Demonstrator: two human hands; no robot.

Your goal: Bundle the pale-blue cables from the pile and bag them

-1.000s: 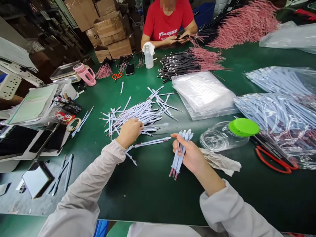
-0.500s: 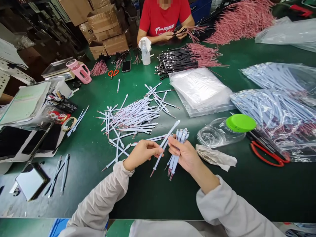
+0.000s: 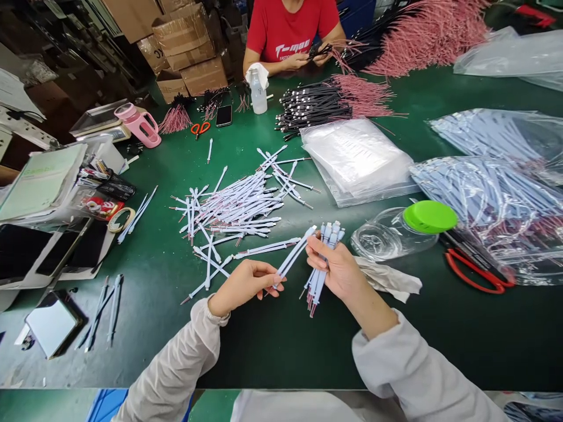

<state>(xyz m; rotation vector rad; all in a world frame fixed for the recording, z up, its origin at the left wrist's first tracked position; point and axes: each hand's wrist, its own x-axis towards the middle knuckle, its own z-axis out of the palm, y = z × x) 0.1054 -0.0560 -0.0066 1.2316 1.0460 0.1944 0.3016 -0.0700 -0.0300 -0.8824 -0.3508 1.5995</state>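
Observation:
My left hand [image 3: 248, 285] pinches the lower end of a short white cable [image 3: 294, 258], which slants up toward my right fingers; it may be more than one cable. My right hand [image 3: 338, 268] is closed round a bundle of similar cables [image 3: 317, 282], their metal-tipped plugs upward and thin reddish wire ends pointing down. The right thumb and fingertips are at the upper end of the slanting cable; whether they grip it I cannot tell. Just beyond my hands, a loose pile of white cables [image 3: 241, 202] lies on the green table [image 3: 264, 357].
Right of my hands are a crumpled cloth [image 3: 389, 280], a clear jar with a green lid [image 3: 430, 217], red-handled scissors [image 3: 477, 272] and bagged cables [image 3: 479, 193]. Plastic bags [image 3: 356, 158] lie beyond. A person in red [image 3: 292, 35] handles black cables across the table.
My left hand has slid down and left along the slanting cable, whose upper end now meets my right fingers. The right hand with its bundle has shifted slightly right.

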